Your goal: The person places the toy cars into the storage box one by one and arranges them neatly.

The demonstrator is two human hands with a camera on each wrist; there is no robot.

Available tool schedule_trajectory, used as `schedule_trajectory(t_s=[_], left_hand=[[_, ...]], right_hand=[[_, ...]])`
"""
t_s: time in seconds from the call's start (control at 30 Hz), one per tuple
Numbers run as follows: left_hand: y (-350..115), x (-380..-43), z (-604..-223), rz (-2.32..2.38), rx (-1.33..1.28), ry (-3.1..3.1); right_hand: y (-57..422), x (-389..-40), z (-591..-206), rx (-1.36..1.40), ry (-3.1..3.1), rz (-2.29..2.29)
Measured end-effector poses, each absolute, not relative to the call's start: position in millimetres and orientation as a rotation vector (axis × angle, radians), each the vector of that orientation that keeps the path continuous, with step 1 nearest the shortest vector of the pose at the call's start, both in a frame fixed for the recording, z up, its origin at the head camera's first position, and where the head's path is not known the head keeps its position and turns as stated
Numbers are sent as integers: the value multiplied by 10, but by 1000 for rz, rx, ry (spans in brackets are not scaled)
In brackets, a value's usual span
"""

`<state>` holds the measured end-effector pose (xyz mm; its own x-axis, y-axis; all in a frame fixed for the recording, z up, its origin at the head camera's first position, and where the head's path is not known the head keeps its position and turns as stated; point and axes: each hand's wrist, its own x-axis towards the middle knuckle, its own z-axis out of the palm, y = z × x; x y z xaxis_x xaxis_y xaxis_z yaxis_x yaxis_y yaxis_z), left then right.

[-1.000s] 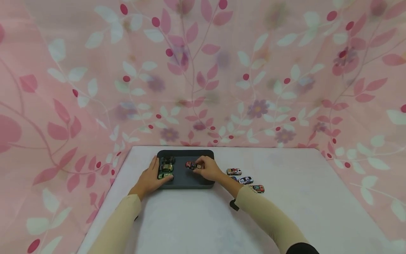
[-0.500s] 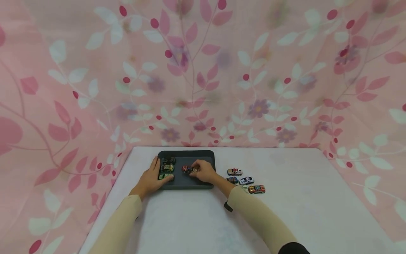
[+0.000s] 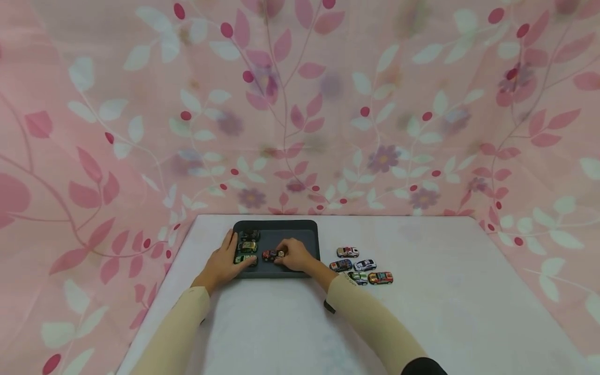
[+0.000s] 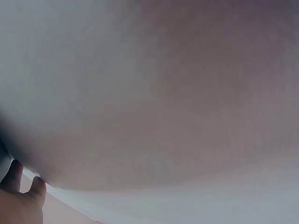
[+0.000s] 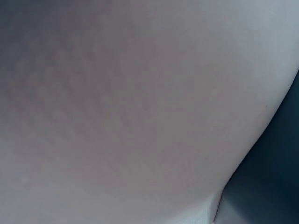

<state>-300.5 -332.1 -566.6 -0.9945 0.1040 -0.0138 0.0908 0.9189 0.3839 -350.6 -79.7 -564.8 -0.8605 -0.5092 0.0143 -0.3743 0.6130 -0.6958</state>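
Observation:
A dark grey rectangular tray (image 3: pixel 300 235) lies on the white table in the head view. My right hand (image 3: pixel 296 255) pinches a small red and black toy car (image 3: pixel 269 255) low over the middle of the tray. My left hand (image 3: pixel 223 265) rests at the tray's left edge, fingers straight along its side and thumb reaching over the green toy car (image 3: pixel 245 259). Behind that car sit a yellow-green toy car (image 3: pixel 248 247) and a dark toy car (image 3: pixel 250 236), lined up at the left. In the left wrist view, only some fingertips (image 4: pixel 38 184) show beside the tray's edge.
Right of the tray, several toy cars stand on the table: an orange-and-white one (image 3: pixel 348 252), a dark blue one (image 3: pixel 340 265), a white one (image 3: pixel 365 265), a green-and-white one (image 3: pixel 358 278) and a red one (image 3: pixel 380 278). A floral curtain (image 3: pixel 300 104) hangs behind.
My right hand has carried the red and black car leftward and slightly toward me across the tray. More of the cars on the table show beyond the right forearm. The left hand stays put.

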Motion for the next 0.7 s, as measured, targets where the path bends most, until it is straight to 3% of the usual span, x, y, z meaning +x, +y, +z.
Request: schedule_trajectory(t_s=[0.7], left_hand=[[-3303, -3019, -5672, 582, 163, 3043]], right_hand=[[-778, -3522, -5682, -585, 2549, -1202]])
